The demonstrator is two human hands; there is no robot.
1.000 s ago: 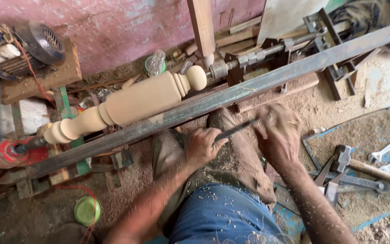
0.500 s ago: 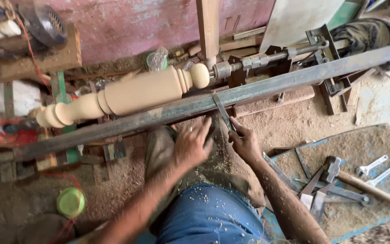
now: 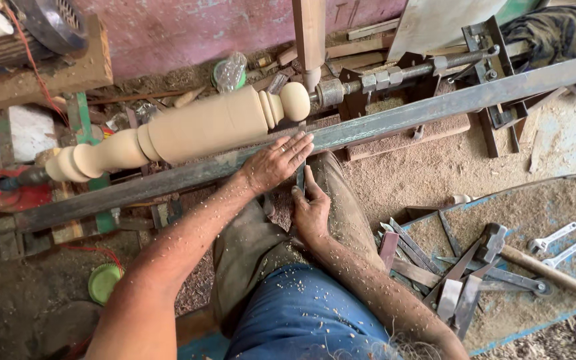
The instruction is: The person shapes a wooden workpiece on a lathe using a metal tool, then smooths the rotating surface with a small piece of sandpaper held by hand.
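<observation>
Both hands meet mid-frame: left hand point(image 3: 276, 164) lies flat, fingers spread, on the steel rail point(image 3: 395, 120); right hand point(image 3: 312, 212) grips a chisel point(image 3: 300, 177).

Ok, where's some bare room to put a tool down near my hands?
Free: the sawdust floor between the steel rail and the blue-edged board. Crowded: that board's left half with chisels, hammer and wrenches; both hands fill the rail's middle.

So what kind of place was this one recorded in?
Most likely a small woodturning workshop. A pale turned wooden spindle is mounted on a rough lathe behind a long metal tool rest bar, sawdust covers the floor, and chisels and wrenches lie on a board to the right.
</observation>
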